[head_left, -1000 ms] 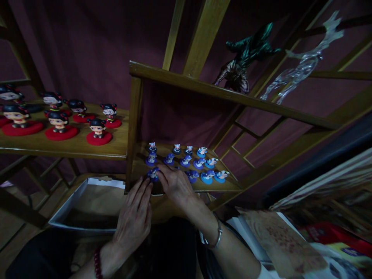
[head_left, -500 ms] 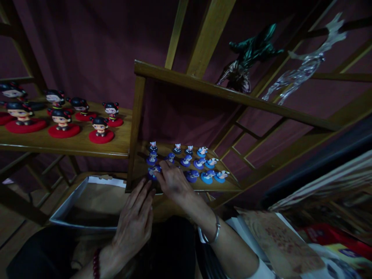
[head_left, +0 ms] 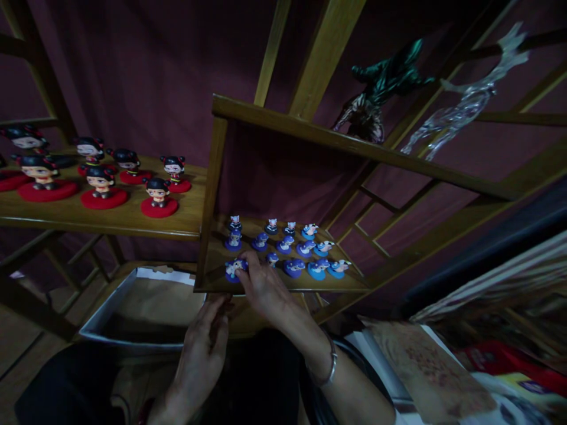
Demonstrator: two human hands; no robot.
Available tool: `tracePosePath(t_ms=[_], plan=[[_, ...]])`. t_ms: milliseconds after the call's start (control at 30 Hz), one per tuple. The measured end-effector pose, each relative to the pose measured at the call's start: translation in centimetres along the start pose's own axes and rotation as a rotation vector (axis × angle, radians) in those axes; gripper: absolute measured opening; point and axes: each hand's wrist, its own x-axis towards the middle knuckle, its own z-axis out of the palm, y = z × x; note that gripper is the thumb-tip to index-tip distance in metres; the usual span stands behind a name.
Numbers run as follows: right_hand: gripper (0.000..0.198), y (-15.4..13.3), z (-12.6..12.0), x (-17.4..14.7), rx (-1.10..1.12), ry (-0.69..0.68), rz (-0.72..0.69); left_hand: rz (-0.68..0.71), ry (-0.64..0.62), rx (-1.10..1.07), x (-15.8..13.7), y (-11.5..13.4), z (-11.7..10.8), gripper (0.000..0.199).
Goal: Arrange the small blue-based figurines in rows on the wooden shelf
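My right hand (head_left: 266,289) reaches onto the lower wooden shelf (head_left: 212,282). Its thumb and fingertips are closed on a small purple-and-white figurine (head_left: 234,270) at the front left corner. Rows of similar figurines on purple and blue bases stand around it, among them a purple one (head_left: 294,267) and a blue-based one (head_left: 318,269). Behind them are little dark-based figurines (head_left: 235,222). My left hand (head_left: 204,345) hangs just below the shelf's front edge, fingers loosely bent and apart, with nothing seen in it.
Black-haired dolls on red bases (head_left: 104,189) line the higher shelf at left. A shallow cardboard box (head_left: 142,304) lies below it. A clear deer figure (head_left: 465,106) and a green-and-brown figure (head_left: 381,88) stand on the ledge above. Papers (head_left: 429,366) are piled at right.
My right hand has shifted left and slightly down, onto the front left figurine. My left hand has drawn down and back from the shelf edge.
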Motion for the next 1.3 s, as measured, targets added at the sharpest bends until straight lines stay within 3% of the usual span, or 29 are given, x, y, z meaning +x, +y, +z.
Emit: tracePosePath(t_ms=[100, 200, 500, 633, 833, 967, 1167, 1300], plan=[[0.023, 0.4, 0.2, -0.8, 0.084, 0.066, 0.007, -0.293, -0.007, -0.323, 0.4, 0.8, 0.6, 0.026], [0.021, 0.9, 0.4, -1.2, 0.142, 0.115, 0.02, -0.487, 0.016, -0.537, 0.9, 2.1, 1.0, 0.031], [0.022, 1.3, 1.0, -1.7, 0.274, 0.169, 0.022, -0.698, 0.137, -0.789, 2.1, 3.5, 1.6, 0.038], [0.02, 1.3, 0.7, -2.2, 0.309, 0.171, -0.006, -0.729, 0.136, -0.887, 2.5, 3.8, 1.6, 0.036], [0.019, 1.1, 0.6, -2.9, 0.378, 0.164, 0.007, -0.761, 0.175, -0.857, 2.6, 4.3, 1.2, 0.034], [0.017, 0.9, 1.0, -3.4, 0.48, 0.212, 0.013, -0.682, 0.199, -0.738, 2.1, 4.4, 0.6, 0.029], [0.022, 0.4, 1.2, -4.0, 0.647, 0.249, -0.022, -0.457, 0.224, -0.615, 2.4, 5.0, -0.2, 0.021], [0.029, 0.0, 0.5, -4.0, 0.703, 0.237, -0.027, -0.426, 0.175, -0.603, 3.0, 5.1, -0.6, 0.021]])
